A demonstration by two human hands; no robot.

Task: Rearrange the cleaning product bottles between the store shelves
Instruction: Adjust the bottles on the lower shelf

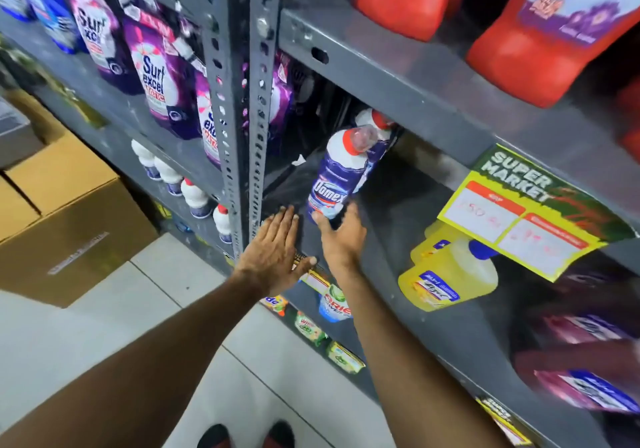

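A blue and white Domex bottle (337, 174) with a red collar leans on the grey middle shelf (398, 219), and a second like bottle (375, 125) stands right behind it. My right hand (341, 234) grips the front bottle at its base. My left hand (277, 248) lies flat and open on the shelf's front edge, just left of that bottle, fingers spread. A row of small white bottles with red caps (194, 193) stands on the neighbouring left shelf, beyond the upright post (242, 101).
Purple Surf Excel pouches (156, 77) fill the upper left shelf. Red jugs (540, 32) sit on the top right shelf. Yellow jugs (450, 274) stand under a Super Market price tag (526, 212). Cardboard boxes (62, 205) rest on the tiled floor at left.
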